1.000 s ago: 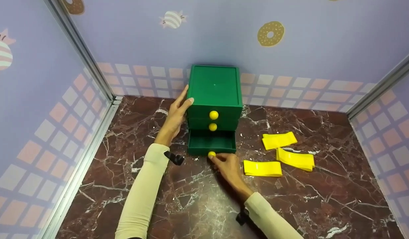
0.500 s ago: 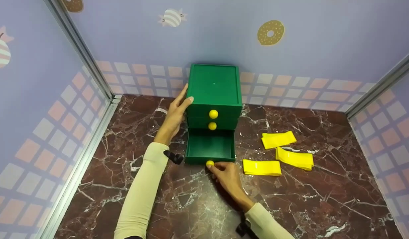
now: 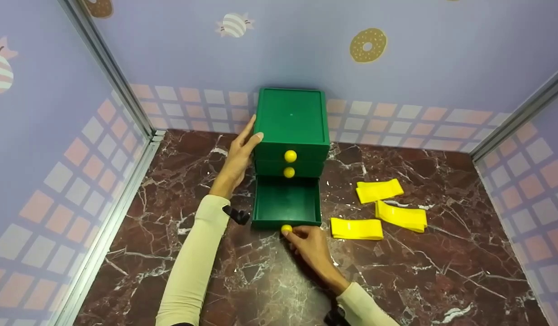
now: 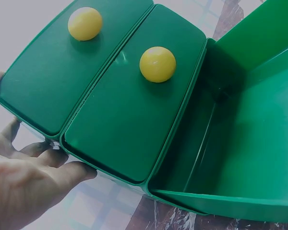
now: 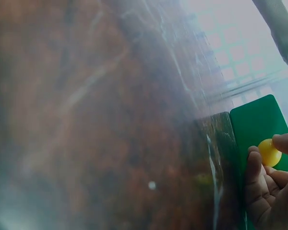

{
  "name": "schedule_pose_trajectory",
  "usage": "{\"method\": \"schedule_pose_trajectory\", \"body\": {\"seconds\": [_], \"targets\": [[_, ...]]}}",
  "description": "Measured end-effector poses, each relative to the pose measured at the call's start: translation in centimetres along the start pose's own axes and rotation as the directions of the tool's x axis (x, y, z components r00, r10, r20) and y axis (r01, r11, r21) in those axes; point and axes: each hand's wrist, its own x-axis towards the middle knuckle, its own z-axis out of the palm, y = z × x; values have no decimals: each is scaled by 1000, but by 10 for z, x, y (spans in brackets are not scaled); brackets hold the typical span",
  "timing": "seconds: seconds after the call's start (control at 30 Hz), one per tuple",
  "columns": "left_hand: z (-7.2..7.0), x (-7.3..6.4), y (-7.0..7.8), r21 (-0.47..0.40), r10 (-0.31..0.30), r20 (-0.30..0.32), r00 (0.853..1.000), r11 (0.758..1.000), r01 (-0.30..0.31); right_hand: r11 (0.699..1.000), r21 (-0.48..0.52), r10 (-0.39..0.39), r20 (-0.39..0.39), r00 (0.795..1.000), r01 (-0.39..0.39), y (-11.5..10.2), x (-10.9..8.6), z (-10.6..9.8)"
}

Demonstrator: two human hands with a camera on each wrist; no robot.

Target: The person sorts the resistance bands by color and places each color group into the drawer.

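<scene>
A green chest of drawers with round yellow knobs stands against the back wall. Its bottom drawer is pulled far out, and nothing shows inside; the upper two are closed. My right hand pinches the bottom drawer's yellow knob between thumb and fingers. Against the chest's left side rests my left hand, its fingers extended and the thumb at the top front corner. In the left wrist view, the left fingers spread along that side, near the upper knobs.
Three folded yellow strips lie to the right of the chest: a far strip, a middle strip and a near strip. The dark red marbled tabletop is bounded by patterned walls at back and sides.
My right hand has drawn the bottom drawer further out toward me, most of it in the first half second. The left hand has stayed against the chest, and the strips have not moved.
</scene>
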Motion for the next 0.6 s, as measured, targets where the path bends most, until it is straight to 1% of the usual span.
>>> {"method": "schedule_pose_trajectory", "body": {"seconds": [0.1,0.2,0.3,0.4,0.47,0.6], "targets": [[1,0,0,-5,-7,-9,1000,1000,7,1000,17,20,13,1000,-20,2,0,-2],[1,0,0,-4,-10,-10,1000,1000,10,999,34,23,37,999,-25,4,-1,-7],[2,-1,-1,0,-12,-9,1000,1000,12,998,57,15,82,997,-20,6,-5,-17],[0,-1,-1,-3,-8,8,1000,1000,8,997,81,5,119,993,-15,10,-10,-32],[-1,-1,-1,0,-6,14,1000,1000,6,997,74,0,121,993,-9,12,-12,-42],[-2,-1,-2,-4,2,20,1000,1000,-2,999,23,28,67,997,-29,18,-13,-65]]}}
